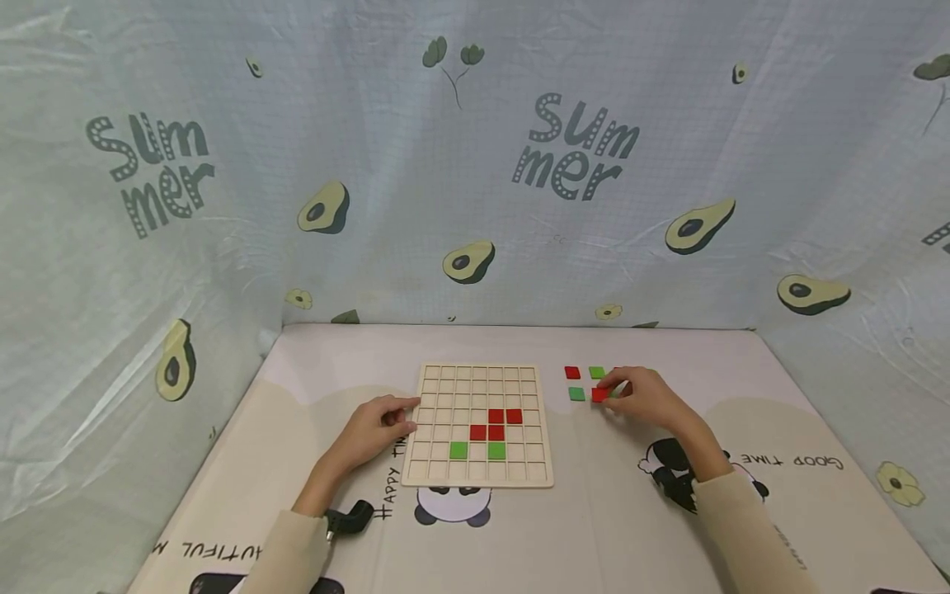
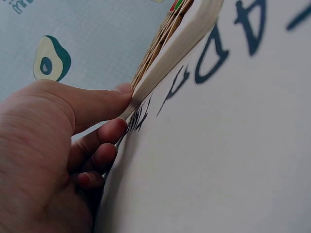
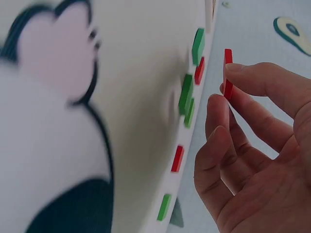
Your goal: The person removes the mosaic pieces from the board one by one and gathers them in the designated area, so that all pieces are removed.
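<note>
A pale wooden grid board lies flat, with several red tiles and two green tiles set in its cells. My left hand rests beside it, thumb and index finger touching its left edge. In the left wrist view the thumb lies against the board's side, with the other fingers bent below. To the right of the board, my right hand pinches a red square tile between thumb and fingertips, raised above the table. Loose tiles lie around it, some partly hidden by the hand.
Near the right hand lie a red tile, a green tile and another green tile. A printed cloth covers the table. Curtains with avocado prints enclose its back and sides. A black device sits at the left wrist.
</note>
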Motion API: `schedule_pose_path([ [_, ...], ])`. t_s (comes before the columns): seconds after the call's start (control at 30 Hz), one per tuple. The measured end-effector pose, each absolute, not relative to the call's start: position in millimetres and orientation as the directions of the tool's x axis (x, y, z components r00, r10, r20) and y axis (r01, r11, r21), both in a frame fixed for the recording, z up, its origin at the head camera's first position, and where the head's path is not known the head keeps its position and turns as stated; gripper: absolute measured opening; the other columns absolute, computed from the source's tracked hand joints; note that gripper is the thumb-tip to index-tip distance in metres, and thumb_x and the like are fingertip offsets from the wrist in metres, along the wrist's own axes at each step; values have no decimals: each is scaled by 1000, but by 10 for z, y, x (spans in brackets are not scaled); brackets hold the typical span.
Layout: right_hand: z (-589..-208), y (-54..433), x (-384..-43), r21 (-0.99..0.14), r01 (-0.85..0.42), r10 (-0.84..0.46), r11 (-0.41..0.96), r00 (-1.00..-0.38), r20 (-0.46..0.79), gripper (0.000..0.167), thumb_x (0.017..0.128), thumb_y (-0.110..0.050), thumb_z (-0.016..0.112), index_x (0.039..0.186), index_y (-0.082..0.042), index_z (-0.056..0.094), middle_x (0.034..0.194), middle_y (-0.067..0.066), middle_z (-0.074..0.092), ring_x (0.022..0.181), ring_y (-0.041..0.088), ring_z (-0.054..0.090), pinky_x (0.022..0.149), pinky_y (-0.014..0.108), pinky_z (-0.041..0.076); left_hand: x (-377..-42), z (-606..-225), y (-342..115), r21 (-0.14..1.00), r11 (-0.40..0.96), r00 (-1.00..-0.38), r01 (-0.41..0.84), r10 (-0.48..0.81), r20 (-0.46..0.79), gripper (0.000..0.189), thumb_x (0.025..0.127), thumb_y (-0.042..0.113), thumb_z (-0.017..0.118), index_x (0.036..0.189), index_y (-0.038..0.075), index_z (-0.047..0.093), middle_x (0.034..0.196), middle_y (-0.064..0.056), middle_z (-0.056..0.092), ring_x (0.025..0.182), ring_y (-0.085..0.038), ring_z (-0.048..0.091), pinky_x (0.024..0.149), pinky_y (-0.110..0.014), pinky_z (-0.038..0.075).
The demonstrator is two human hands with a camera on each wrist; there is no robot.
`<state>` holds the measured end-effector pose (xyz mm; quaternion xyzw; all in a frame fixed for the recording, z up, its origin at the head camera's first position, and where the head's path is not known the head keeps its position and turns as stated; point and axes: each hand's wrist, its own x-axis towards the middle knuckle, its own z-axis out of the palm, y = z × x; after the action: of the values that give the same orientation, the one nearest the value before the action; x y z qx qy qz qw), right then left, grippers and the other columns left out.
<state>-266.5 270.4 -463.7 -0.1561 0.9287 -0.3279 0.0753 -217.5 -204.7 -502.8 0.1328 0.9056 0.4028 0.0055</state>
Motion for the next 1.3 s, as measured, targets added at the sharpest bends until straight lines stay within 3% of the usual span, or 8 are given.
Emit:
schedule_pose_path([
  [0.97, -4676, 3128, -2730, -606, -142, -269, 782, -955, -123, 29, 89, -12, 73, 115, 2, 73, 115, 21, 69, 91, 25, 62, 70, 30, 54, -2178, -5032, -2054, 724, 645, -963, 246, 246, 108, 43, 93, 20, 76, 134, 8, 70, 87, 3, 60, 81, -13, 52, 73, -24, 42],
  [1.3, -4714, 3149, -2791, -597, -174, -282, 783, -955, -91, 26, 90, -9, 72, 114, 2, 73, 100, 13, 65, 90, 25, 60, 70, 33, 52, -2179, -5036, -2055, 721, 649, -964, 243, 244, 105, 44, 93, 21, 76, 135, 8, 69, 87, 3, 59, 81, -12, 52, 73, -24, 42],
])
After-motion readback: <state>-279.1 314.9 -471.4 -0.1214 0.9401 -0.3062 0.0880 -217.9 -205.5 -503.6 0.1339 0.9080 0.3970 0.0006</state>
